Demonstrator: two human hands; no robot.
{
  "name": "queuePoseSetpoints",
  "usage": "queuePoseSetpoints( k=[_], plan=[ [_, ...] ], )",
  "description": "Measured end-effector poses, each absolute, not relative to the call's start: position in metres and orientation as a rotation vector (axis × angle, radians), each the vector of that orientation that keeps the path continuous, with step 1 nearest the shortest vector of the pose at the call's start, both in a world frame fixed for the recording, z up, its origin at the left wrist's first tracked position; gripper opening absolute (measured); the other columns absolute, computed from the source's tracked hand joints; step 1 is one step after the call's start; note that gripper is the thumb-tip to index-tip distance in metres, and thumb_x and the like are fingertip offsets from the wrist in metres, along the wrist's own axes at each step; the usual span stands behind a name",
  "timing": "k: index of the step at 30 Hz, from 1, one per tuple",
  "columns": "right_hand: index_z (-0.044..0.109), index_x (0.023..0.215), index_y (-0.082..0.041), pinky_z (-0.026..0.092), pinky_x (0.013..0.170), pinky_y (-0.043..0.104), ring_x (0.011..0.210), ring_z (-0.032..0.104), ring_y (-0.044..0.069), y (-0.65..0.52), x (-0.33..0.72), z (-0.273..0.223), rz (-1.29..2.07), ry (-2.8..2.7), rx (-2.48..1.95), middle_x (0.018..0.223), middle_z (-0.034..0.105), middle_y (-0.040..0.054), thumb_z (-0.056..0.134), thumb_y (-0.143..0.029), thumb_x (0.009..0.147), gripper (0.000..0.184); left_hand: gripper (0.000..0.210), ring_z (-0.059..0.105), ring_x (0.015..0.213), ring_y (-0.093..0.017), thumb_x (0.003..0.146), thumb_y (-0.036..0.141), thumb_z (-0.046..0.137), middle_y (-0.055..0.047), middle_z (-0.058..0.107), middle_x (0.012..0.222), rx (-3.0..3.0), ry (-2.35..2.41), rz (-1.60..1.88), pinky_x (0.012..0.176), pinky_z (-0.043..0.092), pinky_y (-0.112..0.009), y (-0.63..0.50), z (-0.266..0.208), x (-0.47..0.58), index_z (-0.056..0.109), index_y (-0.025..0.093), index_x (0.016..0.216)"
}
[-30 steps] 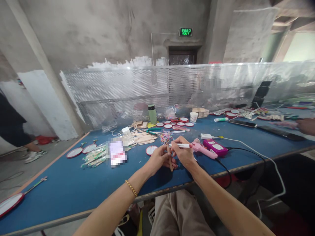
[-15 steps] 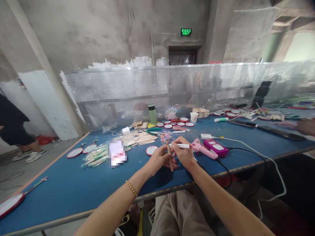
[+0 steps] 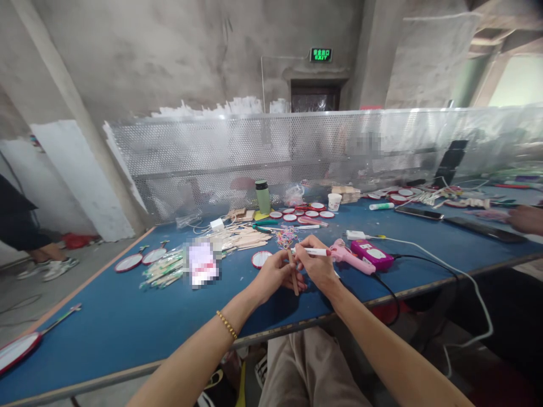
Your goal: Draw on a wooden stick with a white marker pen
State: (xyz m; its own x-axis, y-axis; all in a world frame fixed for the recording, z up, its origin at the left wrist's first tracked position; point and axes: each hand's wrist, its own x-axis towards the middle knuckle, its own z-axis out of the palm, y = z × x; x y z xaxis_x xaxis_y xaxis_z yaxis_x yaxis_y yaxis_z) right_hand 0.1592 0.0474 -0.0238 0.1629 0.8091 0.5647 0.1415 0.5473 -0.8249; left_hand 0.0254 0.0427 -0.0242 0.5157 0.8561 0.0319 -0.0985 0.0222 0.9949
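Note:
Between the fingers of my left hand (image 3: 274, 273) is a flat wooden stick (image 3: 294, 276), tilted with its lower end toward me. My right hand (image 3: 316, 268) grips a white marker (image 3: 313, 251) with a red end, its tip at the upper part of the stick. Just left of my left hand lies a round white disc with a red rim (image 3: 260, 259). Beyond the hands is a heap of colourful rubber bands (image 3: 287, 237). A pink glue gun (image 3: 353, 258) rests close to the right of my right hand.
A purple box (image 3: 371, 254) with cables sits at the right. Wooden sticks (image 3: 250, 238) and bagged sticks (image 3: 165, 268) lie left. Behind are a green bottle (image 3: 262, 196), a paper cup (image 3: 334, 202) and a perforated metal screen (image 3: 220, 164). Another person's hand (image 3: 526, 219) is far right.
My hands, the stick and the marker look almost unchanged. A person standing at the far left has shifted slightly left, and the other person's hand at the far right has moved a little.

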Motion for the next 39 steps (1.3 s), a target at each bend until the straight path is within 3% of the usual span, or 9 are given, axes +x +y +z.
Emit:
queuePoseSetpoints(
  k=[39],
  plan=[
    [0.051, 0.066, -0.021, 0.043, 0.037, 0.02, 0.038, 0.053, 0.011, 0.0483, 0.1593, -0.0252, 0.562, -1.365, -0.894, 0.05, 0.058, -0.0035, 0.06, -0.04, 0.079, 0.025, 0.035, 0.069, 0.056, -0.021, 0.075, 0.043, 0.066, 0.0, 0.065, 0.062, 1.396, 0.743, 0.861, 0.053, 0.055, -0.031, 0.0426, -0.0245, 0.0268, 0.044, 0.02, 0.089]
  ],
)
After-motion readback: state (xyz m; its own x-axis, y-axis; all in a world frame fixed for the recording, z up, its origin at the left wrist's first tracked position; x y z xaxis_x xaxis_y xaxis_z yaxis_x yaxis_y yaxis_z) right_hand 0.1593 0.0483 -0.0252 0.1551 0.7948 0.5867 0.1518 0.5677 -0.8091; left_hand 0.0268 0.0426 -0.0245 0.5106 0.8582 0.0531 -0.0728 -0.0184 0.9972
